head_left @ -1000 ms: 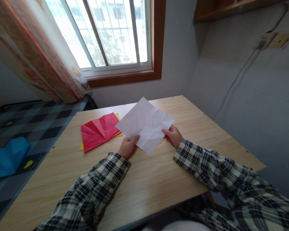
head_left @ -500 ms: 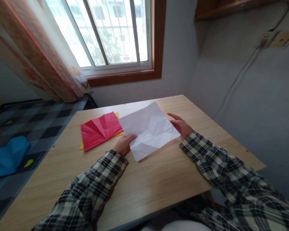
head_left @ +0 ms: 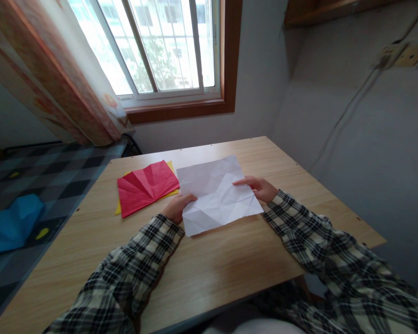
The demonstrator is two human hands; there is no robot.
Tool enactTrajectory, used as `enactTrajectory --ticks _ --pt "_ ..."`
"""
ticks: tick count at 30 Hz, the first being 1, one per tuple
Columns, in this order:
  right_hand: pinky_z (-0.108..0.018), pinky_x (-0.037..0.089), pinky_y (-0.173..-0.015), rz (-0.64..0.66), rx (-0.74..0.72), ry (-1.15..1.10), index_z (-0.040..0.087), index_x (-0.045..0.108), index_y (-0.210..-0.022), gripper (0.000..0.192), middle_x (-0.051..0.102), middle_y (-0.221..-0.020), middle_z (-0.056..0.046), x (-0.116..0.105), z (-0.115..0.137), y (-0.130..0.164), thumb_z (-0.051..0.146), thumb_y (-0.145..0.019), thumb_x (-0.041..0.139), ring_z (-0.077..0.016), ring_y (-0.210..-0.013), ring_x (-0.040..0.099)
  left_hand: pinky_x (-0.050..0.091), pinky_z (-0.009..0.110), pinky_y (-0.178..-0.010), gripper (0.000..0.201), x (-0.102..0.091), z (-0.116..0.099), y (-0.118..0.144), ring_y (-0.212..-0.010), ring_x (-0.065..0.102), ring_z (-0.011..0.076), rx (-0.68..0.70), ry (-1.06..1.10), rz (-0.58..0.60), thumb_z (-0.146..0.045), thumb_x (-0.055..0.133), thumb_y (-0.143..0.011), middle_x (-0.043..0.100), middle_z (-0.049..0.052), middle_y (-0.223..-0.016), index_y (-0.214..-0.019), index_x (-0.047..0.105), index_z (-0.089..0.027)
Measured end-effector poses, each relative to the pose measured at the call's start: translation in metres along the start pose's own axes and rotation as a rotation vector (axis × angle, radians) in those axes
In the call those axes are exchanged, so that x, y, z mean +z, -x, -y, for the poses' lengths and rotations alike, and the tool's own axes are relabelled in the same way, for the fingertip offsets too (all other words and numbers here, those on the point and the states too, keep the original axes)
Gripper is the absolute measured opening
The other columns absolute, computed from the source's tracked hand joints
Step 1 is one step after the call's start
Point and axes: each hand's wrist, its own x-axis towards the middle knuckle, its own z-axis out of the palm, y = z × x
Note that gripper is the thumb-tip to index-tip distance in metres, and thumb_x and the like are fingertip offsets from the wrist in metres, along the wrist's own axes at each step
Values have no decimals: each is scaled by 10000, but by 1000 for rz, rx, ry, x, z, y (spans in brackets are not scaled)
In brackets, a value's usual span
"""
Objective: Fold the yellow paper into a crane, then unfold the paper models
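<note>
- One creased white square sheet of paper (head_left: pixel 218 194) is in play, lying near the middle of the light wooden tabletop (head_left: pixel 230 269), a little toward the far edge, its near corners resting on or just over the wood.
- Two hands on it, both in plaid sleeves. The left hand (head_left: pixel 176 207) is at the sheet's left edge: thumb on top of the paper, the other fingers hidden beneath or behind it, so the grip looks pinched onto the edge, though how tightly I cannot tell.
- The right hand (head_left: pixel 259 187) comes in from the right edge, fingers stretched out almost flat, fingertips touching the top of the sheet near its right side. That grip is open and loose, resting on the paper rather than closed around it.
- Count the other papers: one red sheet with fan-like creases (head_left: pixel 145 186) lies just to the left of the white one, toward the tabletop's far left corner, and one yellow sheet (head_left: pixel 119 209) lies beneath it with only slivers showing at its edges.
- So that is three sheets on the tabletop in all: one white, one red, one yellow.
- Off the tabletop's left edge, one crumpled blue sheet (head_left: pixel 10 222) lies on a dark checked cover (head_left: pixel 66 171).
- One window (head_left: pixel 160 46) with one patterned curtain (head_left: pixel 48 69) stands beyond the far edge.
</note>
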Motion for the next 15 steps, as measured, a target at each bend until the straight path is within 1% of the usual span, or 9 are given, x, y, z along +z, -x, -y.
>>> enactTrajectory --ticks 5,10,12,15 --pt "-335 612 -824 -8 3 51 271 779 -1027 234 738 -1101 -55 0 2 -1 322 -806 719 -197 -990 711 574 372 -724 284 -2 0 0 -776 712 280 -17 -28 -11 -129 712 -604 745 93 -786 -888 705 -121" --pt "-355 610 -822 -75 21 83 288 789 -989 218 768 -1030 -39 -1 -2 -1 362 -793 728 -194 -935 727 578 398 -785 307 3 -2 1 -831 713 295 -11 -31 -20 -157 741 -623 755 117 -856 -926 710 -113" --pt "-357 609 -812 -115 37 92 289 794 -960 214 775 -1006 -37 -2 -3 0 383 -775 741 -193 -906 732 572 406 -836 339 7 -3 1 -892 711 300 9 3 -6 -215 756 -656 758 123 -918 -978 706 -121" --pt "-360 605 -796 -195 72 113 274 802 -928 246 781 -964 -46 -2 -3 0 396 -715 791 -205 -872 734 551 427 -913 421 14 -5 2 -1021 689 318 46 91 53 -421 708 -762 749 128 -1010 -1072 689 -137"
